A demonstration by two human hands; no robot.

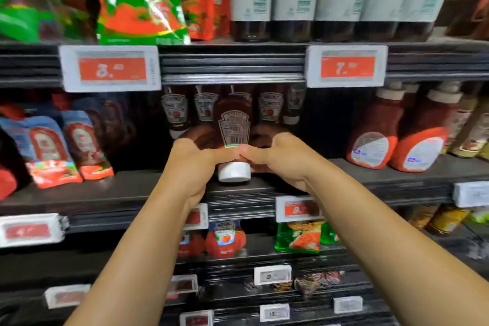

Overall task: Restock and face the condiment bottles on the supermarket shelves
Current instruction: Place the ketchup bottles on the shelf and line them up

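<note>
Both forearms reaching up from the bottom of the frame, meeting at the centre on one ketchup bottle (234,130). Left hand (194,164) curled round the lower body from the left, thumb laid across the front just above the white cap (234,171); right hand (280,160) closing from the right, thumb tip pinching the same neck. So: each grip closed on this bottle, nothing loose. Bottle standing cap-down at the front edge of the middle shelf (132,188), centre of the frame, barcode side turned to the camera. Probably wrong face for display, since the row of same bottles (270,108) behind shows the brand label forward. For good facing: turn half round about the upright axis, with cap kept flat on the shelf, not lifted high, because a tall bottle on a narrow cap tips easily. Better to rotate with fingertips low near the cap and steady the body with the other hand. Then align flush with the shelf lip, centred before its row, above the red price tag (299,209). Care also for the pouches (79,145) at middle left and the squat red bottles (397,140) at right, well apart, no need to touch.
</note>
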